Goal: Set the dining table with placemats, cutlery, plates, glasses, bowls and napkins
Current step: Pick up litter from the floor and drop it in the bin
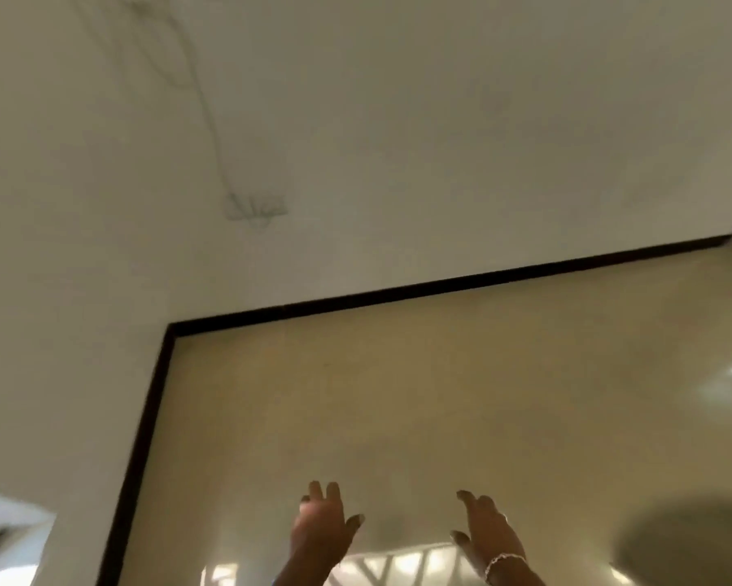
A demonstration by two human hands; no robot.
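The glossy beige tabletop [440,395], rectangular with a thin dark rim, fills the view from 3 to 7 o'clock. At 6 o'clock the left hand [322,524] and the right hand [489,530], which has a beaded bracelet [503,561] at the wrist, reach over it. Their fingers are straight, spread and hold nothing.

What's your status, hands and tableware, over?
Both empty: left hand open, right hand open, bracelet at wrist. No tableware in view. Only wall and glossy beige surface, blurred.
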